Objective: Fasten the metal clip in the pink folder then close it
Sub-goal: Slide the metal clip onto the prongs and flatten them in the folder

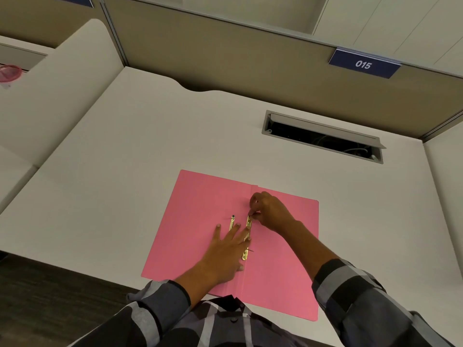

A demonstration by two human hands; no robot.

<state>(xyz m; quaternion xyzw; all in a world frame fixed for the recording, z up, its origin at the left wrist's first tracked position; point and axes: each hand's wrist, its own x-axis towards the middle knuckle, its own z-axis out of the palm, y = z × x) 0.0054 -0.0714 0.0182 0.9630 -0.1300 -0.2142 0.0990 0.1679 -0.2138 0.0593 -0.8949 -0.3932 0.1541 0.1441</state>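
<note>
Sleeves of a grey checked shirt fill the bottom edge, rolled up on both forearms. Just beyond them the pink folder lies open and flat on the white desk, its near edge close to the desk's front edge and partly hidden by the person's chest.

Along the fold of the folder runs the metal clip, a thin gold bar. Its near end is free to see, with a small dark prong standing out to the right; the middle part is covered by fingers. The left hand lies palm down on the left half of the folder, fingers spread and flat, with the outer fingertips pressing on the gold bar. Between two of these fingers a second gold strip lies loose on the pink card, just beside the fold, pointing away from the person.

The right hand reaches in from the right and is curled over the far end of the bar. Its thumb and first finger pinch something thin and dark there; I cannot tell exactly what it is, because the hand covers most of it.

Farther on the desk, well apart from the folder, is an open cable slot with wires inside. Behind it stands the brown partition wall, carrying a blue plate with "015". At the far left, on the next desk, a pink round object is partly cut off.
</note>
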